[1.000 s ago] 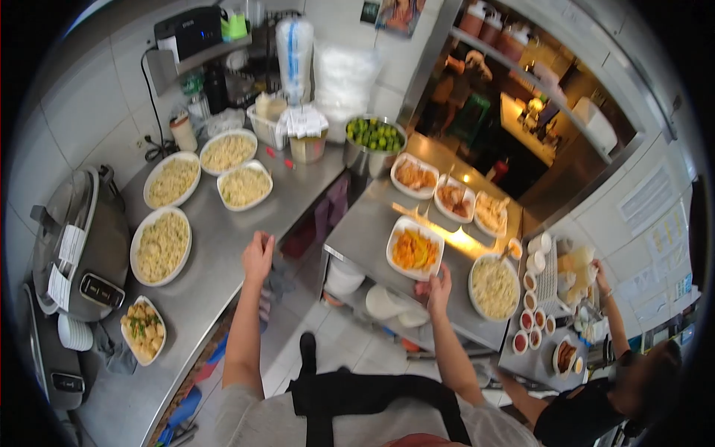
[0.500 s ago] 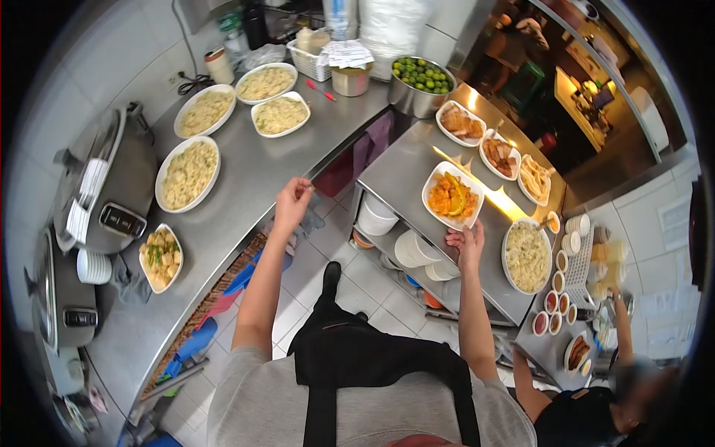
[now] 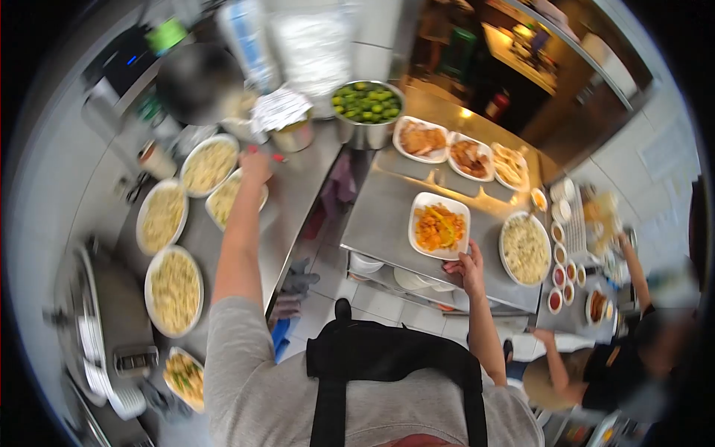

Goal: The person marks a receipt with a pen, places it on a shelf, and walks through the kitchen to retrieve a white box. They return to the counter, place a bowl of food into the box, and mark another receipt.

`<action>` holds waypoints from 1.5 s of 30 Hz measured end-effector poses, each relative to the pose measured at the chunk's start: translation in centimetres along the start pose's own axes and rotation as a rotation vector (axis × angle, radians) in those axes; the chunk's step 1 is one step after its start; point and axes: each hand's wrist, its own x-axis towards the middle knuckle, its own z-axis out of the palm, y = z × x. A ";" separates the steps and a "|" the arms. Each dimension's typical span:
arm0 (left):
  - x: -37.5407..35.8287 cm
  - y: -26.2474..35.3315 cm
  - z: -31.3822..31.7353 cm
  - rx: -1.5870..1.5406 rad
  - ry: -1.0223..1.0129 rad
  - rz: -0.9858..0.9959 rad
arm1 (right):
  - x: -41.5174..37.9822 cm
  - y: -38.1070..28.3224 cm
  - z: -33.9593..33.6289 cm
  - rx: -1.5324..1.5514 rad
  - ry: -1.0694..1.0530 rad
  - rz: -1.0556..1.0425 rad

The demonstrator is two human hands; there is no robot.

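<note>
My left hand [image 3: 255, 167], smeared by motion, reaches over the left counter beside a red pen-like item [image 3: 278, 158]. Under that forearm, partly hidden, lies a white dish of creamy pasta [image 3: 221, 201]. Three oval dishes of similar pasta [image 3: 173, 290] stand around it to the left. On the right-hand counter, thumb and fingers of my right hand [image 3: 468, 270] close around the near corner of a square white dish [image 3: 415, 242] with orange food and yellow strips. Right of it sits a larger oval dish of pale, creamy food [image 3: 524, 249] with a spoon handle.
A steel pot of green citrus [image 3: 369, 104] stands at the back. Three dishes of fried food [image 3: 471, 156] line the far ledge. Sauce cups [image 3: 558, 277] sit to the right, near another person [image 3: 603, 365]. Rice-cooker-like appliances [image 3: 108, 328] occupy the left side.
My left hand has moved from the gap between the counters, up and left to the red item. The view has turned and shifted. My right hand stays at the square dish.
</note>
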 end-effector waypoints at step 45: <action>-17.4 13.8 -3.1 -1.862 -0.305 0.069 | 18.3 -24.5 11.2 -1.265 -0.333 -0.795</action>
